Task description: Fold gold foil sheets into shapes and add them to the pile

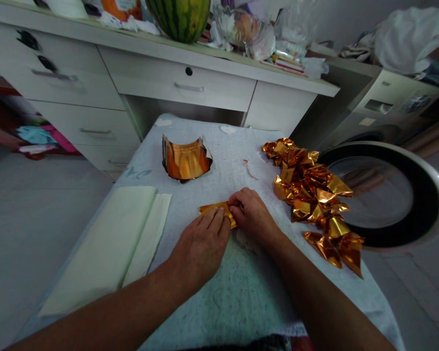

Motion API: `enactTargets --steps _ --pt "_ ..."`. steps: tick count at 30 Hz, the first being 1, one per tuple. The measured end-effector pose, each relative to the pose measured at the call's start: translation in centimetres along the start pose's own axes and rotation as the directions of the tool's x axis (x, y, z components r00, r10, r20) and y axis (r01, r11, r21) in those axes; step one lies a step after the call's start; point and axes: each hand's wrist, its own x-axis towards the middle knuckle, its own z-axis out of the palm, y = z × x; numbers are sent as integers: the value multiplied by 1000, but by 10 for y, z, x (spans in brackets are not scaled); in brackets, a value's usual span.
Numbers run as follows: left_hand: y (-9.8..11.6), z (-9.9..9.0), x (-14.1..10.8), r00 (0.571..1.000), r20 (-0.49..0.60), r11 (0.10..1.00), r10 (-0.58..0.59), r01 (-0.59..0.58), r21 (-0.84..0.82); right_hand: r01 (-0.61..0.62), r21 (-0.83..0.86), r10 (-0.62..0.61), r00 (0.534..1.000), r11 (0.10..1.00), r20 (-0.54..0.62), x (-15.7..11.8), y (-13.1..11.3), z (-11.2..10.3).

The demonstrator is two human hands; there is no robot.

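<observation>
A small folded piece of gold foil [212, 207] lies on the cloth-covered surface. My left hand [205, 239] rests on it, palm down, with its fingers pressed together. At the foil's right end, my right hand [254, 214] has its fingers curled in a pinch on the edge. Beyond them stands a curved stack of gold foil sheets [188, 160]. Folded foil pieces [314, 190] form a pile on the right. Pale paper sheets [106, 243] lie flat on the left.
A white cabinet with drawers [183, 80] stands behind the cloth-covered surface [219, 302]. On its counter are a watermelon [181, 17] and a glass bowl [237, 27]. A washing machine [380, 102] with its round door [433, 195] swung open is close on the right.
</observation>
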Motion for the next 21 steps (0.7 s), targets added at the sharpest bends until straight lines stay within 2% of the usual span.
enactTargets --steps 12,21 --pt "0 -2 1 997 58 998 -58 58 -6 16 14 -16 1000 1000 -18 0 2 1" --pt "1 -4 3 992 124 999 -34 36 -20 82 38 -81 997 996 -18 -2 -1 -4"
